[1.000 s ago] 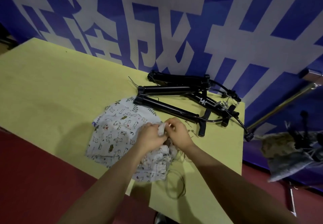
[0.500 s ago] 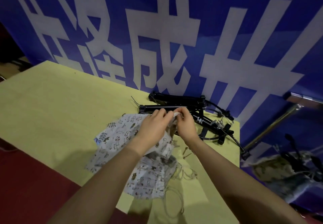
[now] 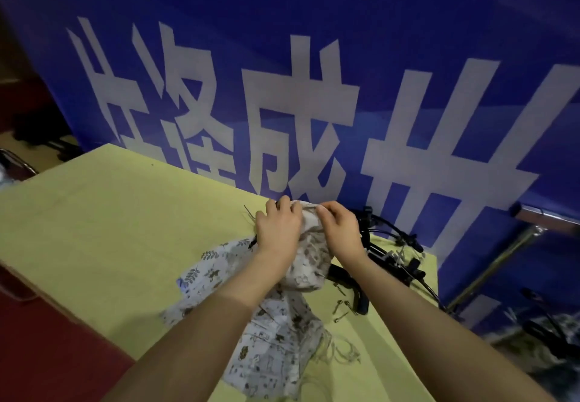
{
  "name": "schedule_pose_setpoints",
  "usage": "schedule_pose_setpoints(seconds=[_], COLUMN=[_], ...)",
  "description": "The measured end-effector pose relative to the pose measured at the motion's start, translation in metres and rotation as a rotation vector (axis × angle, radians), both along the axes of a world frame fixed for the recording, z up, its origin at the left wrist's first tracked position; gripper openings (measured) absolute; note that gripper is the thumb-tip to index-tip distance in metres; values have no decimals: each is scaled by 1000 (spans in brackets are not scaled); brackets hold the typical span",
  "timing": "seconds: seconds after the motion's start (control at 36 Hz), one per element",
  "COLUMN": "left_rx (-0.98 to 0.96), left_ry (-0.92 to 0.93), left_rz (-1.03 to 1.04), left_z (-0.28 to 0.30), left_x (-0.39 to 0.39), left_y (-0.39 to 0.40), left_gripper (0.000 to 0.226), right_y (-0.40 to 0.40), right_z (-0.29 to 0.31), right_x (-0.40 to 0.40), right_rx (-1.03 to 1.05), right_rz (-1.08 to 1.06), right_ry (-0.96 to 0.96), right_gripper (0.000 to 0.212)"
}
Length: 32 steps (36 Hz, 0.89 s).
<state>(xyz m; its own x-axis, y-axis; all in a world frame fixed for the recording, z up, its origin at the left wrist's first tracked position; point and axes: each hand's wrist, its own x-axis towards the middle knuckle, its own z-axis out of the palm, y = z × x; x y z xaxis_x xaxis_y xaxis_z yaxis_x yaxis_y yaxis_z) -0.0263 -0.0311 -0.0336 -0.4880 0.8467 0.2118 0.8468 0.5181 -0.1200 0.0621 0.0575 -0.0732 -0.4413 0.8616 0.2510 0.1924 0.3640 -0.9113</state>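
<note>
A white cloth with small printed animals and leaves (image 3: 276,335) hangs lifted above the yellow table (image 3: 103,225). My left hand (image 3: 277,230) and my right hand (image 3: 340,232) pinch its top edge side by side, fingers curled over the hem. The cloth drapes down between my forearms, its lower part still lying on the table. Loose threads (image 3: 339,351) trail from its right side.
Black clip hangers (image 3: 389,260) lie in a heap at the table's far right, partly hidden by the cloth and my right hand. Two safety pins (image 3: 340,309) lie near them. A blue banner with white characters (image 3: 301,112) stands right behind the table. Red floor lies at left.
Both hands have lifted the cloth's top edge up and away from me, over the hangers. The view has tilted upward, showing more banner.
</note>
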Motion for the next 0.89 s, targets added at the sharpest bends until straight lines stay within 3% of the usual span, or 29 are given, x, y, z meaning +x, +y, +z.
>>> schedule_pose_setpoints(seconds=[0.08,0.17,0.33,0.42,0.61,0.72,0.78,0.89], left_rx=[-140,-160,-40,-7,-176,-269,-316,-344], left_ry=[-135,-165,-117,-116,-267,-247,-221,-232], left_rz=[-7,-41,-218,-239,-314,-305,-307,-268], left_z=[-5,-1,11,7,-38,-61,-70,-83], left_x=[-3,-6,-13,-16,-12,-9,-10,-13], left_y=[2,2,-1,-3,-6,-10,-13,-16], left_gripper=[79,93,68,59,59,56,55,52], right_y=[3,7,9,10,4,-7,-8,-10], right_z=[0,2,7,3,-33,-58,-72,-101], right_x=[0,4,12,19,41,55,62,75], right_rx=[-3,31,101,67,-133,-247,-252,-145], right_rz=[-118,-199,-279,-208,-32,-33,-65,-42], right_ry=[-36,-102,-111,-100,-151,-148,-221,-542], right_gripper=[20,23,24,23,24,26,24,23])
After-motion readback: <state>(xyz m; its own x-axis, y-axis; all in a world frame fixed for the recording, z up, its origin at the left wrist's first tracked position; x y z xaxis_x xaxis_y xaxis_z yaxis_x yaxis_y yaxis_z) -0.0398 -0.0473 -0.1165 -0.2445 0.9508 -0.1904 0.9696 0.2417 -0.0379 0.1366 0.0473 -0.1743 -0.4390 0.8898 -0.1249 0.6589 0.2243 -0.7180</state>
